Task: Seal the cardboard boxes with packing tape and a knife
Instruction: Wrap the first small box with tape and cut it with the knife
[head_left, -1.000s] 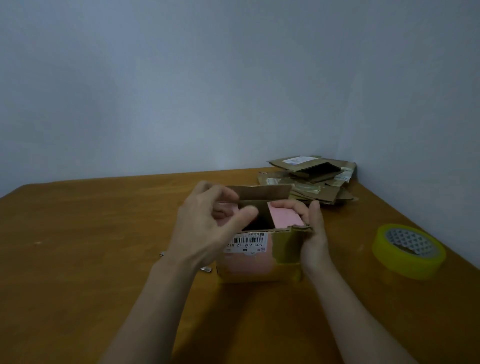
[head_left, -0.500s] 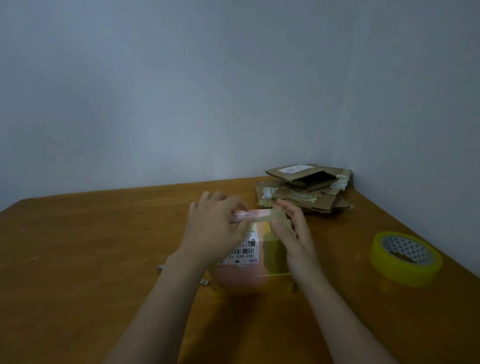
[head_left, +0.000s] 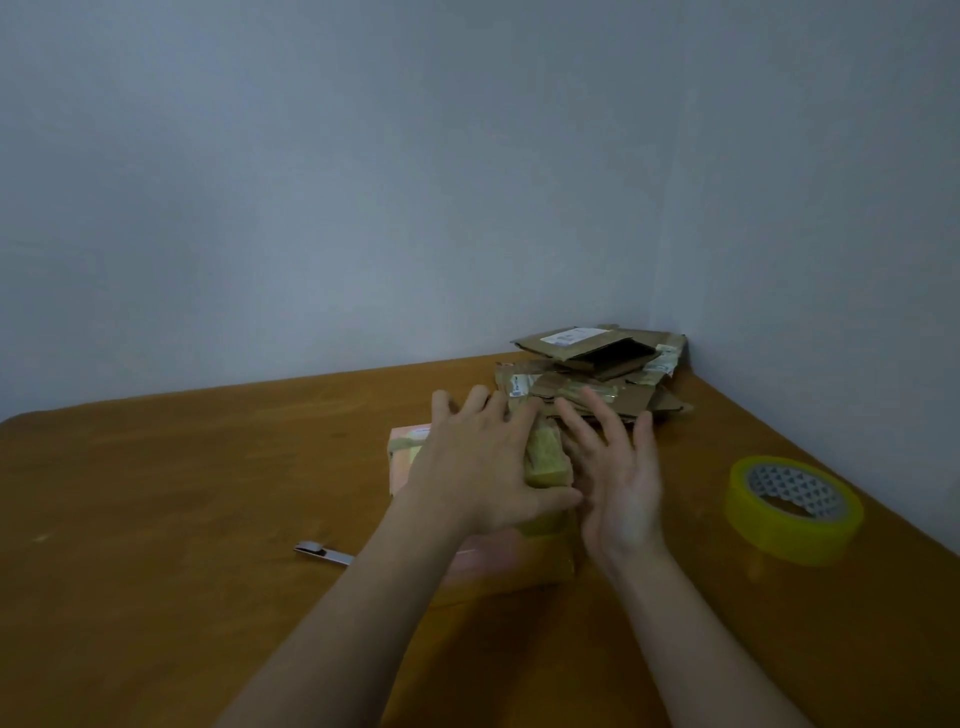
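Your left hand (head_left: 483, 462) lies flat on top of the cardboard box (head_left: 545, 462), fingers straight and spread, gripping nothing. It reads as a press that holds the top flaps shut and stops the box sliding. The box sits about the middle of the surface (head_left: 182, 493), with its pink side turned toward the left edge.

Your right hand (head_left: 618, 483) is just beside the box's right side. Its palm faces the box and its fingers are straight and slack, with nothing in them (motion blur hides whether it touches the cardboard). It looks placed either to square up that side or to head for the tape.

The tape roll (head_left: 795, 506) lies flat near the right edge, well apart from the box but within your right arm's reach, which is probably why it sits on that side. The knife (head_left: 322, 552) lies toward the left of the box, partly hidden by your left forearm, so your left hand could pick it up for the cut.

A pile of flattened cardboard (head_left: 597, 374) is pushed into the far right corner, out of the working area.

No fresh strip shows on the box top, so I judge the taping not yet begun.
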